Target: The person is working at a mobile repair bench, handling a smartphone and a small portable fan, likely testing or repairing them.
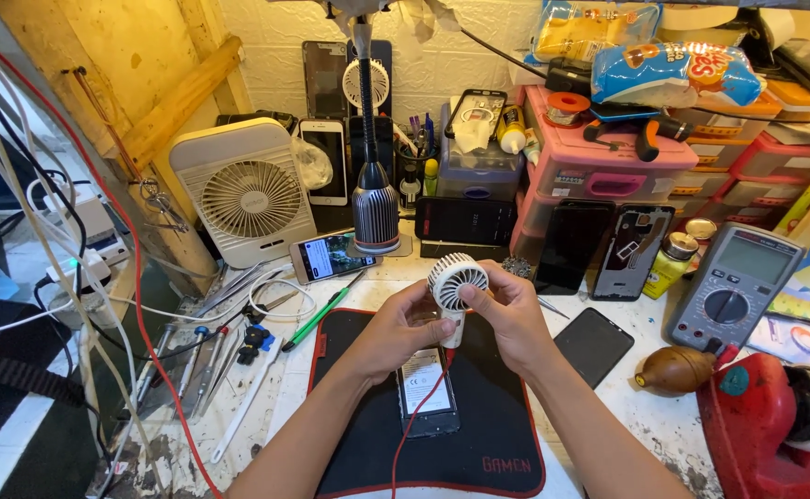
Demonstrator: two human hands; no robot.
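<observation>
Both my hands hold a small white handheld fan (456, 282) above the black work mat (506, 434). My left hand (398, 331) grips its short handle from the left. From the right, my right hand (508, 314) has its fingers on the round grille head. Under the hands an opened phone (428, 395) lies flat on the mat, back side up. A red wire (414, 420) runs across it toward me.
A white desk fan (243, 192) stands at back left, a lamp base (376, 214) at centre, a lit phone (331, 256) beside it. Screwdrivers and tweezers (220, 356) lie to the left. A multimeter (733, 286), brown blower bulb (677, 370), red tool (765, 425) and pink drawers (608, 157) stand right.
</observation>
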